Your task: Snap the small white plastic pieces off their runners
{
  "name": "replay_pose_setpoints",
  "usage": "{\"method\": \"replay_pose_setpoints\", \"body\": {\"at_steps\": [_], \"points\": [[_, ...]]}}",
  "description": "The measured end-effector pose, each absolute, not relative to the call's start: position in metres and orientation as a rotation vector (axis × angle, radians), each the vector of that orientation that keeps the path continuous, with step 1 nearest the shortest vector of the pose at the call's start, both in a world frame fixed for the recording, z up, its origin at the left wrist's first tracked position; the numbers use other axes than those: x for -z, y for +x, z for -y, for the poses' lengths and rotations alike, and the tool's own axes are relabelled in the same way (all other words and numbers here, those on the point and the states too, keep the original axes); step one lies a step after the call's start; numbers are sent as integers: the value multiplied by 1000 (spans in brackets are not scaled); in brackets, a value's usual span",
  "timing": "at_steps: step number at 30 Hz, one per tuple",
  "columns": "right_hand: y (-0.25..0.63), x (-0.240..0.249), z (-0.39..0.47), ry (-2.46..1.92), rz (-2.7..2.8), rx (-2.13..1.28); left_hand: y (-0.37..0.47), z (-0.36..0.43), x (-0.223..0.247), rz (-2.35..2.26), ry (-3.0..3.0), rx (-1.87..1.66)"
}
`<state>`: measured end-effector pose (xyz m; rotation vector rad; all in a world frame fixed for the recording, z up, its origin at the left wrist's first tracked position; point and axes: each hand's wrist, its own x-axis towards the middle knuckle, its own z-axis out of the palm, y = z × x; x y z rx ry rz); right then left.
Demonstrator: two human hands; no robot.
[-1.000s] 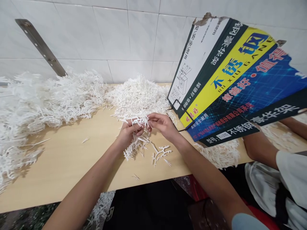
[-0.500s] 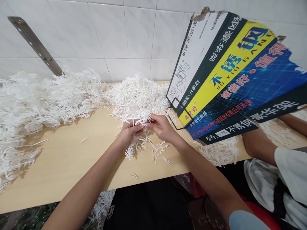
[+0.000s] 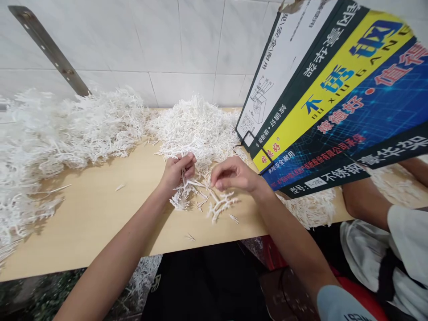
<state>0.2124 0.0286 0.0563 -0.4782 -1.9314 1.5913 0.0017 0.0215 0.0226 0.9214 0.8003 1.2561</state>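
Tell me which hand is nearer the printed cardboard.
Right. The right hand is just left of the printed cardboard's lower corner; the left hand is farther left, beyond the right hand.

A: Which hand details are obscured?
B: The left hand [image 3: 179,170] covers part of the white sprig [image 3: 187,182] it grips. The right hand [image 3: 234,174] is slightly blurred; whether its fingertips pinch a strand cannot be determined.
A: Specify the cut-off items.
B: The printed cardboard [image 3: 314,100] extends past the top and right edges. The left pile [image 3: 80,129] extends past the left edge. The co-worker's sleeve [image 3: 409,236] is cut off at the right edge.
A: Specify the hidden or illegible items.
B: The cardboard covers part of the co-worker's arm [image 3: 363,198]. The left pile hides the bracket's [image 3: 50,50] lower end. The diagram labels [image 3: 247,122] are too small to read.
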Motion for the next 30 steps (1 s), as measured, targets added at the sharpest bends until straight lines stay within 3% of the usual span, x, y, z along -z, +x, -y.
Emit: {"method": "replay_pose_setpoints", "body": {"at_steps": [4,9,12,18,23,27,30], "points": [[181,-71,14,-207,2401,-1417,6,-24,-21,-898,969,-1356],[119,-65,91,-55,2924,-730,7,-23,-19,-951,1035,-1424],[102,-54,110,-104,3020,-569,8,-21,-20,-975,1079,-1447],[107,-50,113,-324,3028,-536,9,-18,-23,-966,997,-1405],[135,-60,112,-527,2772,-807,6,-21,-21,-970,873,-1347],[169,-59,70,-683,2344,-1068,4,-21,-23,-963,789,-1393],[186,-57,10,-887,2117,-975,3,-21,-23,-917,794,-1420]]}}
